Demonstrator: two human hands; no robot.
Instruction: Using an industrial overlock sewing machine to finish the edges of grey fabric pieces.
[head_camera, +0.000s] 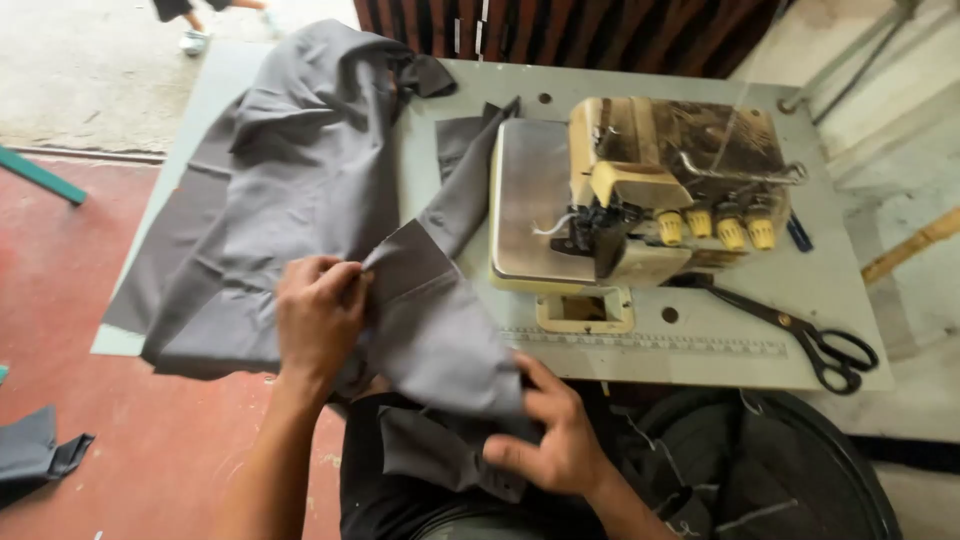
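Left hand closed, pinching a fold of grey cloth at table edge; right hand partly curled, gripping the same cloth low over the lap. Cloth heaped across left half of table, one corner trailing toward sewing machine. Risks judged: loose corner snagging at needle; overhanging bulk slipping to floor; scissors near front edge liable to be knocked off. Pale worn tabletop with ruler strip; red floor left, concrete right.

Cloth left of sewing machine on table; scissors right.
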